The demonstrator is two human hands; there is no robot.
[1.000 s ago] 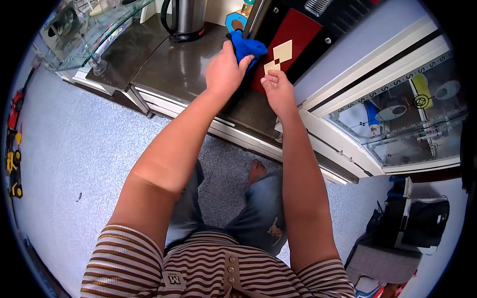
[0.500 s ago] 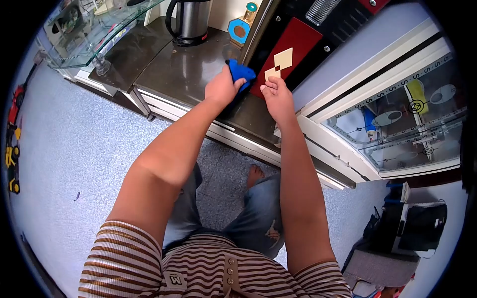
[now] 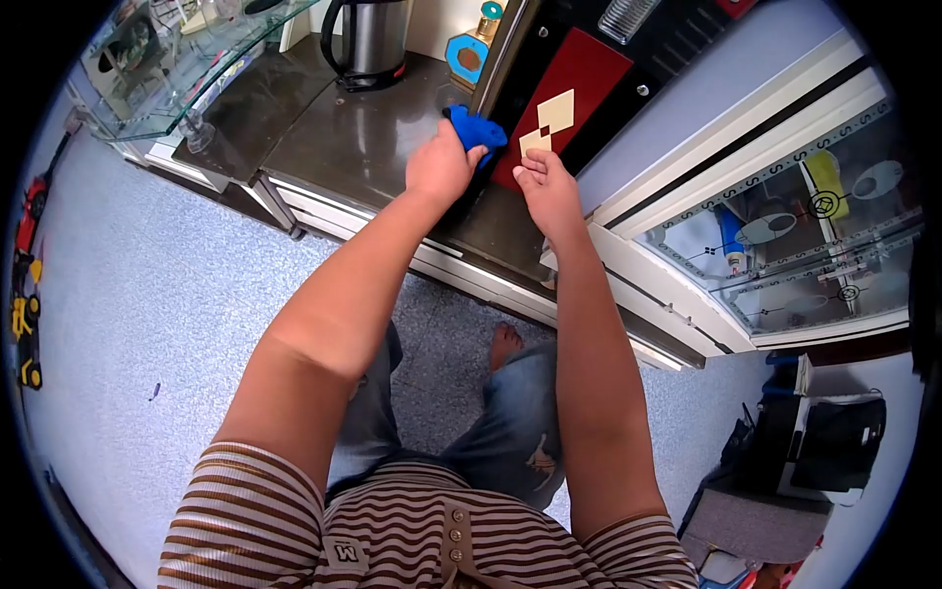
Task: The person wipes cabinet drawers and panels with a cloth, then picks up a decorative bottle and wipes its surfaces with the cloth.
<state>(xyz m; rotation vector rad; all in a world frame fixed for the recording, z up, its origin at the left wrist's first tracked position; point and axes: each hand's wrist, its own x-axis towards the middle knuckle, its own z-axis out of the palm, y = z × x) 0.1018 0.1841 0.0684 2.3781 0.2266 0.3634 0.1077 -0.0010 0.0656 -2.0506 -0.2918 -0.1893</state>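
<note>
My left hand (image 3: pixel 442 169) is closed around a bunched blue cloth (image 3: pixel 478 133), above the dark glossy countertop and close to the edge of a black and red panel (image 3: pixel 579 74). Two cream diamond shapes decorate that panel, an upper diamond (image 3: pixel 556 112) and a lower diamond (image 3: pixel 528 143). Over the lower one, the curled fingertips of my right hand (image 3: pixel 549 191) come together with the thumb. Whether they pinch something or only touch the panel is hidden.
On the countertop (image 3: pixel 324 147) stand a steel kettle (image 3: pixel 375 44) and a blue and gold octagonal ornament (image 3: pixel 465 57). A glass shelf (image 3: pixel 157 108) juts out at upper left. To the right is a glass-fronted cabinet (image 3: pixel 785 231). Toy vehicles (image 3: pixel 27 314) line the floor's left side.
The blue cloth in my left hand has shifted very slightly upward and its folds differ a little. My right hand stays at the lower diamond. The whole view has moved slightly.
</note>
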